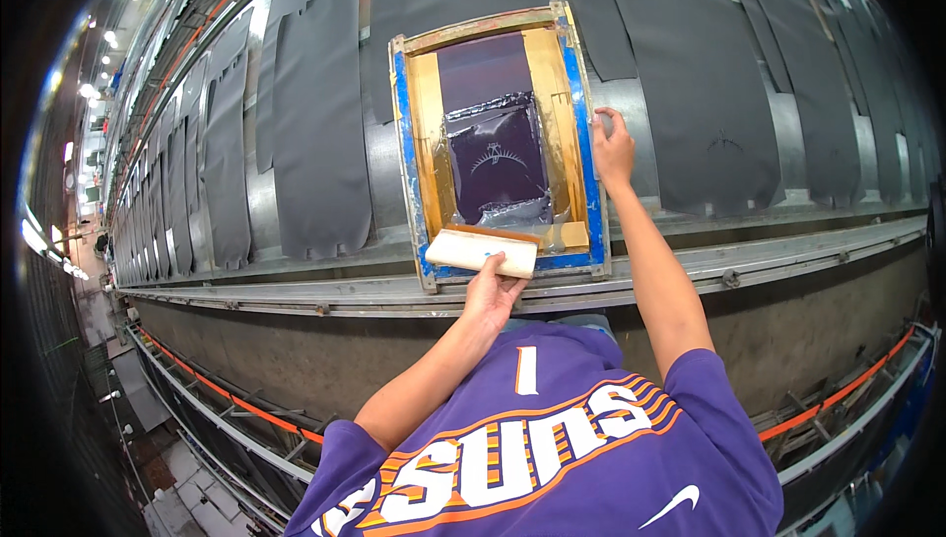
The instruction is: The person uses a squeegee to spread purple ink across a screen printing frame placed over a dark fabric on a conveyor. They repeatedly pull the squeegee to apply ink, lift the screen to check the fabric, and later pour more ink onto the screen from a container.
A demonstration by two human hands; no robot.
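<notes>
Your left hand [496,293] is closed around the white handle of a squeegee [481,251], its thumb lying over the near face while the other fingers are mostly hidden from view. The squeegee's brown blade edge lies just beyond those fingers, across the near end of a screen frame [595,174]. Farther past them, inside the frame, is the dark mesh [485,189] with a pale arched emblem [500,155], bordered by brown tape [426,94] and shiny clear film [510,212]. Your right hand [615,146] is at the frame's right side, its fingers curled by the blue-taped edge; you cannot tell from here whether they grip it or only rest against it. To the right of those fingers lies a dark sheet [695,79] bearing a faint emblem; more dark sheets [323,128] lie beyond your left fingers and off to their left, on a metal table [381,180]. A metal rail [246,302] runs just below your left fingers.
</notes>
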